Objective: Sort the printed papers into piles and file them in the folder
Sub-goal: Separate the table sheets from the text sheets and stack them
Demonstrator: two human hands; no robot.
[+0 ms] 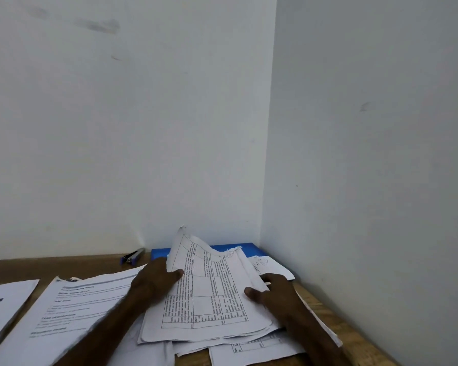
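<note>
Closest to me, at 6 o'clock, a few loose sheets (pixel 249 350) poke out from under the stack, and one shows a strip of printed grid. On top of them lies the stack of papers (pixel 209 313) I'm working on: white, a bit crumpled, the edges uneven, the pages turned sideways so the black-ruled table and its dense small print run across my view.

My right hand (pixel 273 287) is at 3 o'clock of that stack. Its thumb lies flat on the top page, its fingers are tucked in among the right-hand edges, and it grips the stack there. My left hand (pixel 154 280) is at 9 o'clock, its thumb pinching the left edge of the top sheet (pixel 193 252) against fingers hidden behind. That sheet curls up off the stack, its far corner torn and ragged.

Out at 9 o'clock, a pile of text pages (pixel 77 307) with bold headings lies flat on the wooden table (pixel 37 265). Another pile (pixel 6 299) sits further left, cut off by the frame.

Further out at 11 o'clock there's a small purple and grey tool (pixel 132 256), a stapler by its look. At 12 o'clock the blue folder (pixel 246 248) lies flat in the corner of the white wall (pixel 143 128), partly behind the lifted sheet. A small white slip (pixel 273 266) with handwritten marks rests just beside it at 1 o'clock.
</note>
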